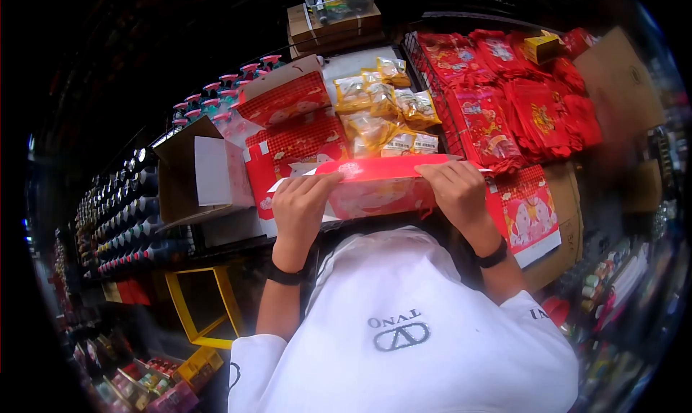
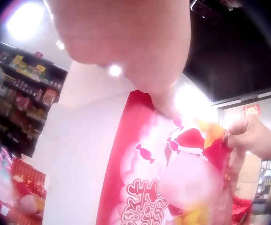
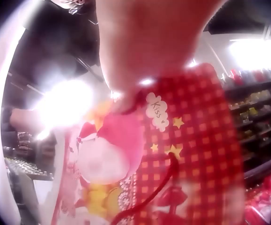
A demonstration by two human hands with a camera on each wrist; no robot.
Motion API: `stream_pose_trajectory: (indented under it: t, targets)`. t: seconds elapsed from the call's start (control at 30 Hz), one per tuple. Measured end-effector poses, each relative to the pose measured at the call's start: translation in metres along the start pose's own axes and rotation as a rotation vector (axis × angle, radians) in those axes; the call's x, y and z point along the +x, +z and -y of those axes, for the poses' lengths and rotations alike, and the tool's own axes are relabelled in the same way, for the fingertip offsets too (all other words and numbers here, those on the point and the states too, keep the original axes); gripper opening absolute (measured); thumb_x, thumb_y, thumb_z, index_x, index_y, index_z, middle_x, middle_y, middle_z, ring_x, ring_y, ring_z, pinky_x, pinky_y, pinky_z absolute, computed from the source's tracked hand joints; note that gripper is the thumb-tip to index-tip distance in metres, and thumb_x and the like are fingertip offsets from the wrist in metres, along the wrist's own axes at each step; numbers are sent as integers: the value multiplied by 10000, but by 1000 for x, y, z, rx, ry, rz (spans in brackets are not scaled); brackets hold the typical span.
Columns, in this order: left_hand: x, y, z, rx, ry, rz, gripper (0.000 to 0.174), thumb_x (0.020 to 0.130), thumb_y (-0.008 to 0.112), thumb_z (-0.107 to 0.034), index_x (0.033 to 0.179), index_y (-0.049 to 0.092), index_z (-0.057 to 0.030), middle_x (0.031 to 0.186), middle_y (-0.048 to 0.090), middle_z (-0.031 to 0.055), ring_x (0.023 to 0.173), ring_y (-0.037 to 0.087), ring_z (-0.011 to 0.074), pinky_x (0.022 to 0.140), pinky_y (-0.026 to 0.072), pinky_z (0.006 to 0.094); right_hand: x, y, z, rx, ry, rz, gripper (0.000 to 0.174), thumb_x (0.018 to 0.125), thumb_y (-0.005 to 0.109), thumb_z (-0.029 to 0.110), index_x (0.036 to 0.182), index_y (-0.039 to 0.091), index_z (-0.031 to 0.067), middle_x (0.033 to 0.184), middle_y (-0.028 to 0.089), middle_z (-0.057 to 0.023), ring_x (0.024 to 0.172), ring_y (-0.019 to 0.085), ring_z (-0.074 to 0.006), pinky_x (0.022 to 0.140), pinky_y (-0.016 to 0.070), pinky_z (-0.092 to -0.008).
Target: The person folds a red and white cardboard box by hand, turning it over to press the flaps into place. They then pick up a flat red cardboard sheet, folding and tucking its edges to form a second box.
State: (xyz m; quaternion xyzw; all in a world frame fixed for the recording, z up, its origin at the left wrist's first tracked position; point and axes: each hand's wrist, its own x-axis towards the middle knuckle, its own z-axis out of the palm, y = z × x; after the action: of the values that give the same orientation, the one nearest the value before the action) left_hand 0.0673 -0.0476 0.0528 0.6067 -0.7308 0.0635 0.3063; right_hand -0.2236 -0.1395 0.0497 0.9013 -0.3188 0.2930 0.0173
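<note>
Both hands grip the top of a red printed paper gift bag (image 1: 382, 197), which stands in front of the white shirt. My left hand (image 1: 301, 204) holds its upper left corner, fingertips at the red top edge. At the opposite corner, my right hand (image 1: 458, 191) pinches the same edge. Cartoon figures and Chinese lettering cover the bag's front in the left wrist view, with a plain white side panel beside them. In the right wrist view a red cord handle (image 3: 163, 183) hangs against a checked side panel. The wrists hide part of the fingers in both wrist views.
Flat red printed bags (image 1: 530, 211) lie to the right, others behind on the left. Yellow snack packets (image 1: 389, 99) sit beyond the bag. A wire basket holds red pouches (image 1: 479, 121). An open carton (image 1: 216, 171) stands left, near rows of bottles (image 1: 133, 211).
</note>
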Motion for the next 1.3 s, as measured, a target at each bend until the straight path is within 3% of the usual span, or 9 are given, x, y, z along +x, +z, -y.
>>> stream_pose_trajectory:
  t: [0.07, 0.17, 0.4, 0.63, 0.83, 0.9, 1.03, 1.2, 1.3]
  targets:
    - [0, -1, 1, 1, 15, 26, 269, 808, 704, -43, 1053, 757, -141, 923, 750, 22, 851, 707, 206, 773, 526, 363, -1, 1, -1, 18, -5, 15, 318, 748, 686, 72, 1059, 749, 92, 883, 735, -40, 798, 681, -226, 687, 529, -369]
    - [8, 1, -4, 64, 73, -2, 246, 850, 746, -91, 1090, 770, -135, 962, 761, 41, 871, 710, 226, 823, 538, 384, -2, 2, 5, 21, -43, 48, 310, 761, 670, 51, 1057, 754, 91, 847, 724, -37, 754, 674, -223, 666, 522, -365]
    - [11, 19, -43, -173, 77, 86, 266, 787, 756, -69, 1043, 768, -144, 950, 755, 12, 853, 707, 220, 771, 546, 349, 7, 17, 31, 168, -23, 15, 349, 751, 720, 10, 1095, 744, 61, 956, 756, -84, 874, 731, -259, 781, 580, -393]
    - [10, 12, -43, -149, -3, 77, 212, 771, 745, -15, 954, 753, -121, 865, 715, 29, 782, 675, 244, 709, 506, 381, -8, 8, 16, 95, -11, 41, 380, 756, 657, -20, 1114, 750, 67, 927, 754, -81, 857, 730, -259, 735, 567, -379]
    - [16, 2, -34, -242, 122, 111, 278, 799, 742, -35, 1063, 764, -120, 1000, 752, 47, 915, 713, 253, 862, 554, 373, -15, 6, 14, 87, -22, -35, 379, 766, 630, -39, 1106, 758, 71, 916, 760, -72, 827, 728, -251, 693, 552, -371]
    - [9, -8, -17, -128, 92, 80, 299, 808, 740, -36, 1093, 772, -123, 1019, 764, 57, 930, 723, 253, 905, 555, 369, -19, -1, 9, 57, -1, -52, 367, 776, 635, -38, 1104, 758, 69, 919, 762, -70, 820, 728, -251, 684, 552, -374]
    - [-14, -8, 9, -46, 53, 21, 284, 804, 686, -32, 1056, 779, -123, 989, 775, 67, 906, 733, 249, 870, 562, 371, -23, -6, -1, 37, 1, -30, 339, 799, 657, 4, 1119, 752, 68, 1000, 760, -74, 921, 721, -251, 778, 564, -384]
    - [-25, -6, -2, -33, -21, 31, 301, 786, 694, -6, 1052, 780, -118, 973, 778, 72, 890, 736, 253, 803, 570, 358, -13, -6, 3, 1, -9, 40, 378, 835, 645, 74, 1203, 730, 77, 1152, 744, -70, 1077, 693, -243, 937, 554, -392]
    - [-21, -4, -6, -70, -19, 26, 261, 807, 727, -21, 1050, 781, -102, 1002, 778, 76, 925, 738, 259, 826, 573, 361, -22, 5, -5, -4, -44, 25, 364, 844, 645, 88, 1195, 740, 78, 1180, 744, -66, 1080, 695, -247, 947, 557, -404]
